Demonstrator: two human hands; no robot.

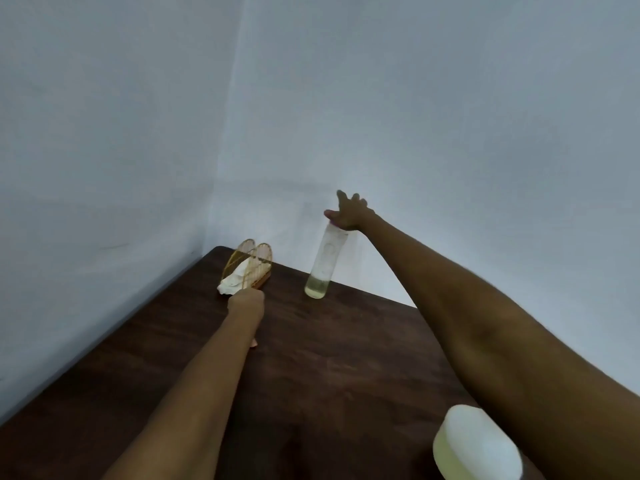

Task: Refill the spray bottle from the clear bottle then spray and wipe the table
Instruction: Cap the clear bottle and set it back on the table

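A tall clear bottle (323, 265) stands upright near the table's far edge, with a little yellowish liquid at its bottom. My right hand (349, 211) rests on the bottle's top, its fingers spread and pointing away. A white bottle with pale yellow liquid (476, 443) stands at the near right, partly under my right forearm; no spray head shows. My left hand (246, 301) reaches to the white cloth (233, 282) in the wire holder, seen from behind, so its fingers are hidden.
The gold wire holder (251, 263) stands at the far left corner of the dark wooden table (346, 358). Pale walls close in behind and to the left. A small pinkish thing (254, 342) shows beside my left forearm.
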